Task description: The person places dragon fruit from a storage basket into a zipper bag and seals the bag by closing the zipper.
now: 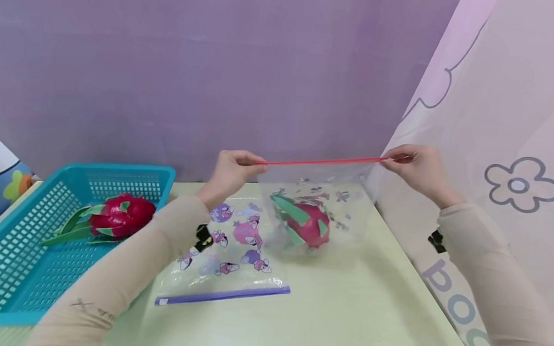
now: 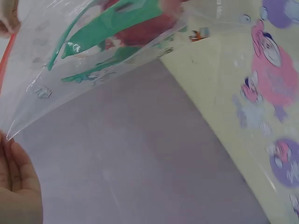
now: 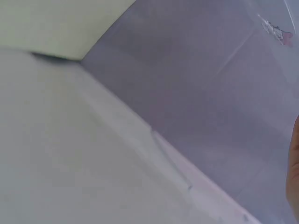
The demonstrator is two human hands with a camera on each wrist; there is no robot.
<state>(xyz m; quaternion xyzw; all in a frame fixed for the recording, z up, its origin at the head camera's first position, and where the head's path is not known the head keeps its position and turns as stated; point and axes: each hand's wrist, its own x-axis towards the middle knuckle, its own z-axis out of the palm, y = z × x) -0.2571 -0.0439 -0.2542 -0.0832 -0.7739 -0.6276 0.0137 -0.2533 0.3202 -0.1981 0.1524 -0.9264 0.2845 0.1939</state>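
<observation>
We see the bag (image 1: 352, 219) held up by the 2 ends of its red strip (image 1: 324, 161): the left hand (image 1: 232, 173) pinches the left end between thumb and fingers, and the right hand (image 1: 418, 170) pinches the right end, so each grip is closed on a corner. Holding it this way seems to pull the strip nearly straight and lets the rest hang below. The bagged fruit (image 1: 312, 230) sits low in it, probably because its own weight draws it down; we cannot tell whether the bag touches the bench (image 1: 335, 312). Just to the left, the flat bag (image 1: 230, 251) lies on the bench with its purple strip (image 1: 223, 296) toward us, which likely puts that edge within easy reach. Further left stands the basket (image 1: 117, 167), where the loose fruit (image 1: 124, 215) lies, leaves pointing left; we judge that the raised sides would stop it rolling away
</observation>
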